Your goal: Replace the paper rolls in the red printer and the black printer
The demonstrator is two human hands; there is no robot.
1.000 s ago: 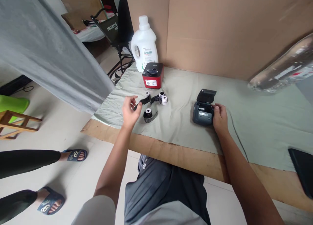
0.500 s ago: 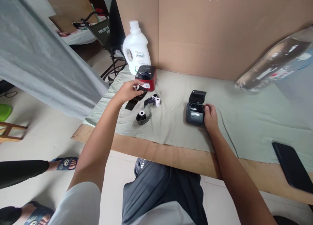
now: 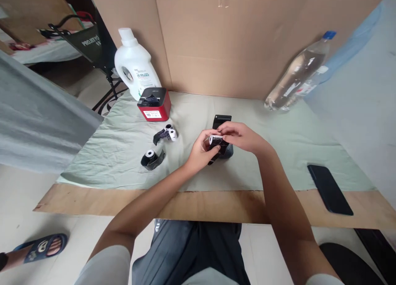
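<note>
Brown cardboard wall [image 3: 222, 41] behind the wooden surface [image 3: 198, 204], pale green cloth [image 3: 123, 144] spread over it, pale tiled floor [image 3: 21, 231] below, black folding chair [image 3: 93, 50] at rear left, grey curtain [image 3: 34, 128] hanging left, soft daylight.

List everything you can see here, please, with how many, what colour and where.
paper roll in black wrap: one, white and black, held between both hands
small printer: one, dark grey, lid up, behind the hands
loose rolls: two groups, white in black wrap, left of the hands, the other nearer the table edge
red printer: one, red with black top, back left
jug: one, white, behind the red printer
water bottle: one, clear, blue cap, leaning back right
phone: one, black, right table edge
cloth: one, pale green, covering the table
sandalled foot: one, another person's, floor left
left hand: holding the roll
right hand: holding the roll
</note>
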